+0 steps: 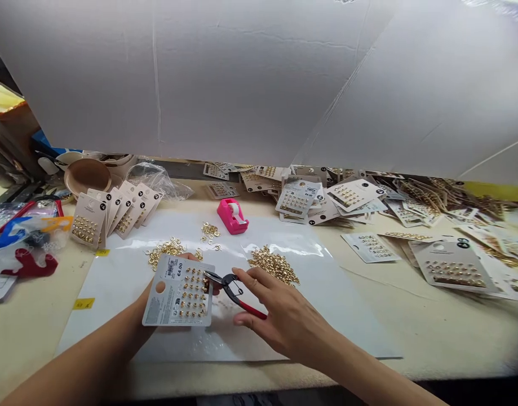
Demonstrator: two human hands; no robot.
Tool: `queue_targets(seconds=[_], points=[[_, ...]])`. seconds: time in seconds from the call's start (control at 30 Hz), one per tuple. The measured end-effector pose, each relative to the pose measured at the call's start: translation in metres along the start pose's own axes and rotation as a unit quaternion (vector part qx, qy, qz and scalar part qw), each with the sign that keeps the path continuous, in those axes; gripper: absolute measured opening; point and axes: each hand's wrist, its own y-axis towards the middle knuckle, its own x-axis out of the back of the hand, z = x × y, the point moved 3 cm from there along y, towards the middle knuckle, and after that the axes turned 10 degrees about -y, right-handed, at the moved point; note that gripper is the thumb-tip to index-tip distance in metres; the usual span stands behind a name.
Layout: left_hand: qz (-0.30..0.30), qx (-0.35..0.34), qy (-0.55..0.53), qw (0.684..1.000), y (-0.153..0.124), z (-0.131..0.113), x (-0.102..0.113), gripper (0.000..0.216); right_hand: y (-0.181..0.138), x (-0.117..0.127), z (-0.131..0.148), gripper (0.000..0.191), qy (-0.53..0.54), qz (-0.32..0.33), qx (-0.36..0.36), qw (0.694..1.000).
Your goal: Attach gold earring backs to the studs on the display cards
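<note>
My left hand (151,293) is closed on a grey earring card (178,292) with a price label and rows of small gold earrings, held up over a clear plastic sheet (309,270). My right hand (279,316) grips small pliers (233,288) with red handles. The plier tips touch the card's right edge. A pile of gold earrings (273,264) lies just behind my right hand. Smaller scatters of gold earrings (165,249) and gold rings (209,231) lie behind the card.
A pink tape dispenser (232,215) stands behind the sheet. Filled cards (115,213) lean in a row at left, beside a tan bowl (87,176). Several loose cards (352,197) cover the right of the table (432,332). A white board (259,79) rises behind.
</note>
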Motion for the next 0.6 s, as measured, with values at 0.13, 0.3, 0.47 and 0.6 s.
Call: queue_targets(seconds=[0.13, 0.3, 0.47, 0.6], points=[[0.073, -0.072, -0.035, 0.994, 0.000, 0.000, 0.019, 0.046, 0.003, 0.002, -0.035, 0.061, 0.011, 0.029, -0.091, 0.995], [0.130, -0.085, -0.047, 0.987, -0.003, -0.001, 0.020, 0.049, -0.004, -0.003, -0.118, 0.062, -0.147, 0.055, -0.299, 0.941], [0.165, -0.088, -0.067, 0.980, -0.006, -0.003, 0.019, 0.047, -0.024, -0.017, -0.175, 0.049, -0.226, 0.044, -0.352, 0.907], [0.154, -0.090, -0.076, 0.981, -0.005, -0.004, 0.017, 0.048, -0.032, -0.022, -0.180, 0.034, -0.221, 0.010, -0.319, 0.921]])
